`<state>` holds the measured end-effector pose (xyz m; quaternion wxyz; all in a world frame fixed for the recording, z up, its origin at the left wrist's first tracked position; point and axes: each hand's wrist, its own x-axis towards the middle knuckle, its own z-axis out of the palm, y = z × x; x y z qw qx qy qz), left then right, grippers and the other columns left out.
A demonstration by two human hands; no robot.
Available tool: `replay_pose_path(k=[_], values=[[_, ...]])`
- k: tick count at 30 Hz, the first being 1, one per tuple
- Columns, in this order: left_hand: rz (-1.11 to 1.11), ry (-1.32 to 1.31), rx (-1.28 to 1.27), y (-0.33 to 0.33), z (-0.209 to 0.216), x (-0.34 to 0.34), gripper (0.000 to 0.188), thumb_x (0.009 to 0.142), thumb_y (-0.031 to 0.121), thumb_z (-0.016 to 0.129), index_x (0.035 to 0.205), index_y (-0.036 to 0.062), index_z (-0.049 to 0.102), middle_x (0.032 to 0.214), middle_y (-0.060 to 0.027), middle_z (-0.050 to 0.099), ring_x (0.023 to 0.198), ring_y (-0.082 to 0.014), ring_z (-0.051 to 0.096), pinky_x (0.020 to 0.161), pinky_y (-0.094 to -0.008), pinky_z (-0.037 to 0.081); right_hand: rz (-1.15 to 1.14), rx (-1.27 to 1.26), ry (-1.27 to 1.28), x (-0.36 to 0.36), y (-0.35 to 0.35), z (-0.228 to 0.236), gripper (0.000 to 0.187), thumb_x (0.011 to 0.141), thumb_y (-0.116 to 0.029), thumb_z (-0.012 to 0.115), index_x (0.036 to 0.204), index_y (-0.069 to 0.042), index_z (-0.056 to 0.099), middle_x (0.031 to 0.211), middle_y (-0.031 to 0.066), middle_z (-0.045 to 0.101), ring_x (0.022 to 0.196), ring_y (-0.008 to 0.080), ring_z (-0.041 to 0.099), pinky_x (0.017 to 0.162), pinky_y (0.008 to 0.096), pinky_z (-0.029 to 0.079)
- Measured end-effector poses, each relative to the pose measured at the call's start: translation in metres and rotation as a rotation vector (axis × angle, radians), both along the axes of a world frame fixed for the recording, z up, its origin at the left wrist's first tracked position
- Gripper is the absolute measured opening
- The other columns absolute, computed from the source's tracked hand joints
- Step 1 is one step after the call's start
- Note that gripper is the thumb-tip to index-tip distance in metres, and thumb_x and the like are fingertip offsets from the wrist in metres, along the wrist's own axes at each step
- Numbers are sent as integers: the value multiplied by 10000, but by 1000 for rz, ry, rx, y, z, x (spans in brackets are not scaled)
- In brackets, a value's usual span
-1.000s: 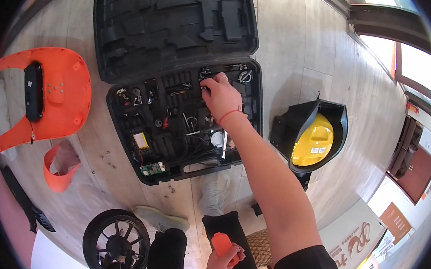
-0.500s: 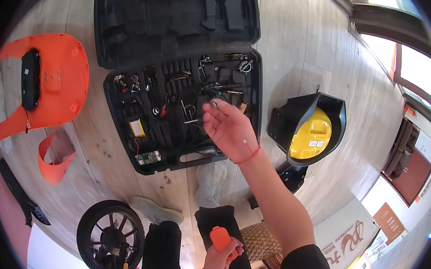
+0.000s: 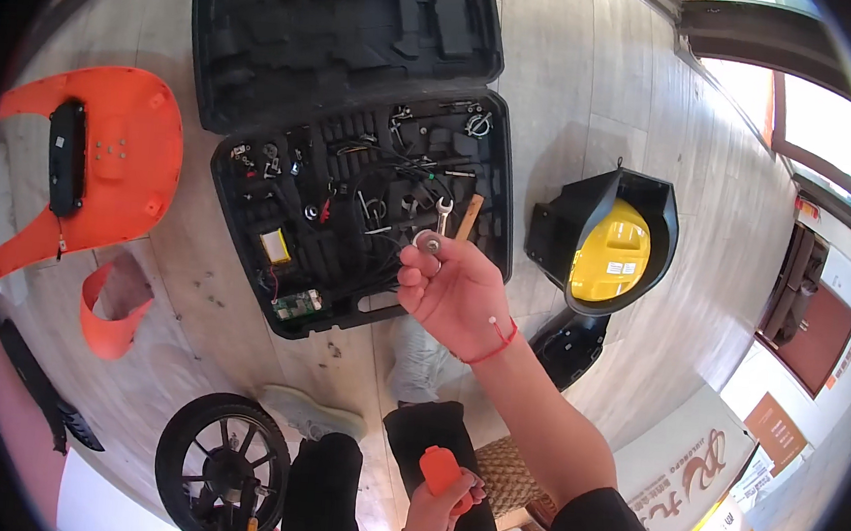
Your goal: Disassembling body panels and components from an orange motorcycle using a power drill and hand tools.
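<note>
My right hand (image 3: 458, 292), a red string at its wrist, is closed over the near part of the black tool case (image 3: 293, 331). Between its thumb and forefinger sits a small round metal piece (image 3: 433, 246), perhaps a nut or socket; its exact kind is unclear. Just beyond those fingertips a spanner (image 3: 444, 211) and a wooden handle (image 3: 469, 215) lie in the case. Down by my knees, my left hand (image 3: 432, 519) grips a small orange plastic cover (image 3: 440, 471) with a rounded end.
To the left are a large orange shell (image 3: 142, 162), an orange curved band (image 3: 105, 327) and a spoked black wheel (image 3: 224, 464). A black housing with a yellow insert (image 3: 612, 254) stands at right, near a black tray-like part (image 3: 570, 350) and a carton (image 3: 683, 461).
My right hand has drawn back toward me with the small metal piece, uncovering the spanner and more of the wooden handle. My left hand keeps its hold on the orange cover.
</note>
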<state>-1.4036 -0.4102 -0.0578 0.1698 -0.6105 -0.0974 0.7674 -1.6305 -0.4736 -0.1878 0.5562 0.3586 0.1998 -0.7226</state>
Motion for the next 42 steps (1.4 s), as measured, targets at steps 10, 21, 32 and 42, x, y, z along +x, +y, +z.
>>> replay_pose_path(k=[10, 21, 32, 42], values=[[8, 19, -3, -1, 4, 9, 157, 843, 115, 598, 934, -7, 560, 904, -95, 583, 806, -185, 580, 773, -316, 475, 19, 61, 32, 19, -9, 0, 156, 889, -165, 507, 911, -48, 609, 883, 88, 660, 751, 157, 613, 703, 272, 487], [-1, 0, -7, -1, 6, 7, 163, 839, 119, 605, 929, -11, 565, 895, -100, 589, 795, -187, 580, 770, -312, 475, 463, 677, 495, 6, 38, -111, 196, 836, -190, 587, 940, -25, 603, 756, 21, 601, 645, 78, 536, 549, 211, 406], [-48, 32, -81, -5, 12, -1, 167, 894, 175, 580, 839, 22, 544, 738, -59, 530, 614, -130, 491, 652, -287, 441, 373, 885, 807, -61, 4, -118, 285, 833, -90, 571, 1102, 5, 570, 923, 55, 635, 760, 124, 588, 650, 244, 452], [-78, 17, -62, -4, 13, -10, 164, 894, 179, 580, 870, 18, 553, 698, -41, 508, 587, -119, 467, 657, -276, 443, 1268, 1055, 1437, -33, -20, -120, 375, 783, -255, 563, 1145, -161, 588, 860, 142, 651, 847, 322, 619, 762, 383, 483]])
